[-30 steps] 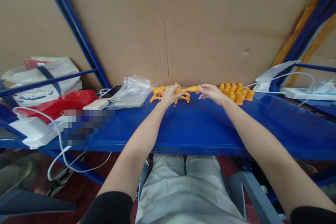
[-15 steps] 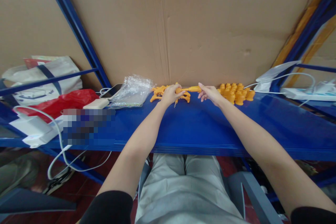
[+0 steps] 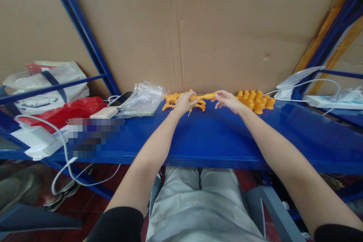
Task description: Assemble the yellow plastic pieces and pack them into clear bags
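Both my hands reach to the back of the blue shelf [image 3: 215, 136]. My left hand [image 3: 184, 103] is closed over an orange plastic piece [image 3: 202, 97], a bar with claw-like arms. My right hand [image 3: 227, 100] pinches the right end of the same orange bar with its fingertips. More orange claw-shaped parts [image 3: 170, 100] lie just left of my left hand. A cluster of several small orange parts [image 3: 255, 100] stands right of my right hand.
A clear plastic bag [image 3: 143, 98], a phone [image 3: 120, 99], a white charger block [image 3: 103, 113], a red bag [image 3: 68, 110] and a white cable [image 3: 65, 151] lie at the left. A white power strip [image 3: 331, 101] with cables sits at the right. Cardboard [image 3: 227, 30] backs the shelf.
Almost nothing: my right hand's fingers shifted slightly on the end of the orange bar. My left hand has kept its grip.
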A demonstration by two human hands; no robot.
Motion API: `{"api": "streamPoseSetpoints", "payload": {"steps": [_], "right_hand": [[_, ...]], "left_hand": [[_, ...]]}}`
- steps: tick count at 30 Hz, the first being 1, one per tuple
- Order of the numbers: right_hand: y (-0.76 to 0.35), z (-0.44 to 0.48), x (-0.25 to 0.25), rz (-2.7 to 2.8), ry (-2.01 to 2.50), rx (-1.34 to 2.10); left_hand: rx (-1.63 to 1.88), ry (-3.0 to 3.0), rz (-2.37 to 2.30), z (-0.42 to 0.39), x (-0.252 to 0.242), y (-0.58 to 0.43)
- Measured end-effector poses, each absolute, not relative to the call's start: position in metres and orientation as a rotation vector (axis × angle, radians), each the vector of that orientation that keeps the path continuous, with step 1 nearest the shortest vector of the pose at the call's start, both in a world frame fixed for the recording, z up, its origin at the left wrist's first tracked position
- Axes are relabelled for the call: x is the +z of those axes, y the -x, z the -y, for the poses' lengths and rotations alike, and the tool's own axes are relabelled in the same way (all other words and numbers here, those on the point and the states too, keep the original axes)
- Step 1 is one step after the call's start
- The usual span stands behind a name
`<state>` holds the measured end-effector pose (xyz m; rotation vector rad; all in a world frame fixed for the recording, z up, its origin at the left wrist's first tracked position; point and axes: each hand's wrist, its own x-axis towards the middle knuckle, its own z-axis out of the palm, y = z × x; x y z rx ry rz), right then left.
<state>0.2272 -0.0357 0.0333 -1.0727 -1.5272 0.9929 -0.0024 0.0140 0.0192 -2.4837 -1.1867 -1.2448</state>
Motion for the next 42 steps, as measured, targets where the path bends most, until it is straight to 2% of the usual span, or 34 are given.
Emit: {"api": "streamPoseSetpoints", "payload": {"steps": [9, 21, 33, 42], "right_hand": [[-0.220, 0.043, 0.041, 1.485, 1.129, 0.876], [-0.217, 0.038, 0.036, 1.417, 1.162, 0.959], [-0.231, 0.027, 0.030, 1.511, 0.925, 0.944], [-0.220, 0.035, 0.033, 1.456, 1.031, 0.988]], "left_hand": [[-1.237, 2.485, 1.168, -0.010, 0.024, 0.001], [-1.231, 2.526, 1.217, -0.005, 0.027, 0.003], [-1.269, 2.537, 1.189, -0.004, 0.031, 0.005], [-1.209, 2.478, 1.114, -0.006, 0.029, 0.004]]}}
